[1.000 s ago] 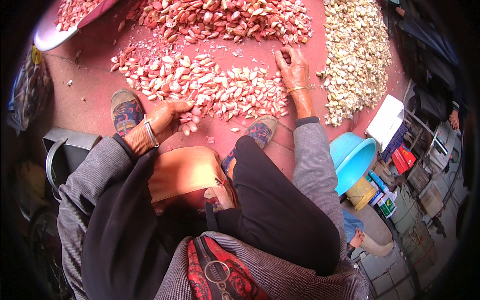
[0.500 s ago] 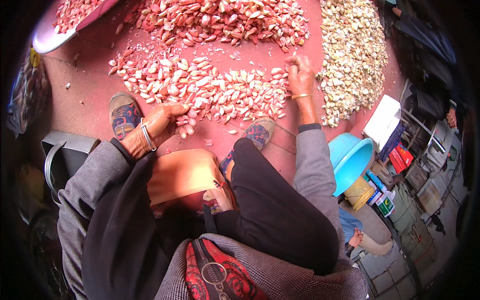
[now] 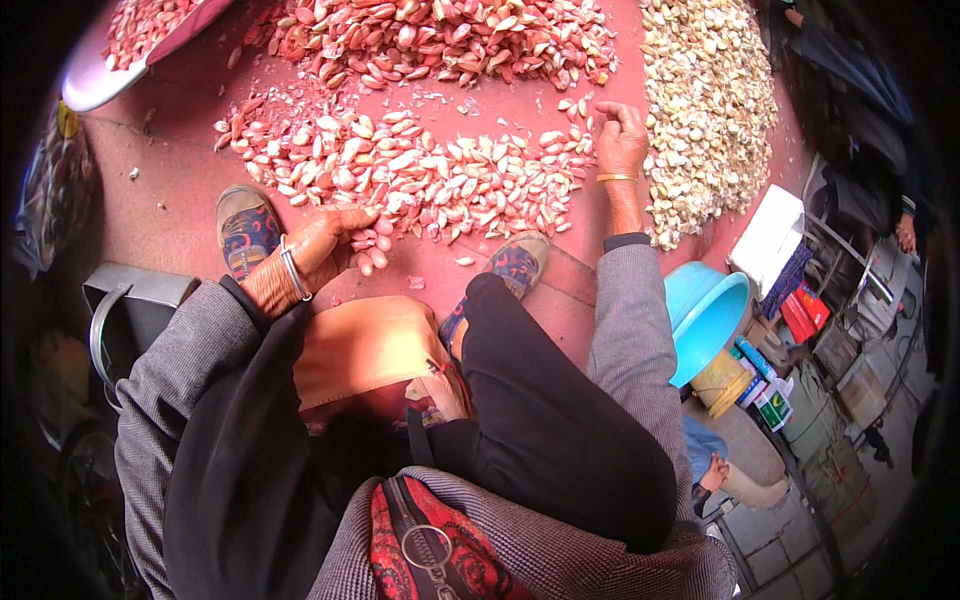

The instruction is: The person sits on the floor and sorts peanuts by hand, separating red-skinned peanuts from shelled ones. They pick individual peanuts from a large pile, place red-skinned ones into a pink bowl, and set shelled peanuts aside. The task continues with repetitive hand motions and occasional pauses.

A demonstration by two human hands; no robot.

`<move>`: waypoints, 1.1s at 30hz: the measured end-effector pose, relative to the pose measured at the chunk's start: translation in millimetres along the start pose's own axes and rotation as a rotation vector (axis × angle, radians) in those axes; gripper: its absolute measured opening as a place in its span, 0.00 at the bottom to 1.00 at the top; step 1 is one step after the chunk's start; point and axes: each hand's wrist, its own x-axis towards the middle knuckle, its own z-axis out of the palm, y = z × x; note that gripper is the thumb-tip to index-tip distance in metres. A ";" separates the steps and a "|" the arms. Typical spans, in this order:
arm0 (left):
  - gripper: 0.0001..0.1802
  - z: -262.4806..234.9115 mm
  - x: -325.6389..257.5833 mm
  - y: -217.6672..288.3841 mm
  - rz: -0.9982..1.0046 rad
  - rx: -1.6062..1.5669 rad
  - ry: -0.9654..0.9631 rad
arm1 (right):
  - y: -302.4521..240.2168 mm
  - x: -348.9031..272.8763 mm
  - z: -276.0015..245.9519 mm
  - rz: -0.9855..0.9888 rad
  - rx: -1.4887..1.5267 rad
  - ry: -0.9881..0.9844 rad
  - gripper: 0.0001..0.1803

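Note:
Pink-skinned cloves that look like garlic [image 3: 440, 185] lie in a long, loose band on the red floor. At the band's left front, my left hand [image 3: 322, 245] is closed around several pink garlic cloves [image 3: 374, 247], which show between and below its fingers. Beyond the band's right end is my right hand [image 3: 622, 145], fingers curled in, between the pink cloves and a pale yellowish pile [image 3: 705, 120]. Whatever its fingers may hold is hidden. A few loose cloves lie just left of its fingertips.
Farther off is a larger heap of pink cloves [image 3: 450, 40], with a pale basin [image 3: 95, 80] of more at far left. A grey metal container [image 3: 140, 310] stands by my left arm. Right of my right forearm are a turquoise basin [image 3: 715, 320], a yellow bucket [image 3: 720, 380] and a white box [image 3: 768, 228].
My right hand has moved a little to the right and away from me, off the band's end. A few cloves now lie apart beside it. My left hand stays put, holding its cloves.

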 end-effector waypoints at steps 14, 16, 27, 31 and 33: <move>0.16 3.8 0.2 1.1 0.017 0.023 -0.015 | -33.8 28.0 8.2 -0.172 0.129 -0.255 0.22; 0.16 4.1 -0.9 2.0 0.032 0.022 -0.020 | -35.6 20.8 4.6 0.086 0.398 -0.440 0.20; 0.16 2.3 -2.7 3.6 0.030 0.001 -0.003 | -22.4 18.3 -11.8 0.257 0.243 -0.035 0.17; 0.16 3.5 -2.2 3.1 0.030 0.023 0.001 | -53.2 6.3 14.8 -0.193 -0.061 -0.143 0.18; 0.16 4.2 -2.7 3.1 0.031 0.028 0.025 | -69.5 -8.5 21.0 -0.240 -0.194 -0.160 0.13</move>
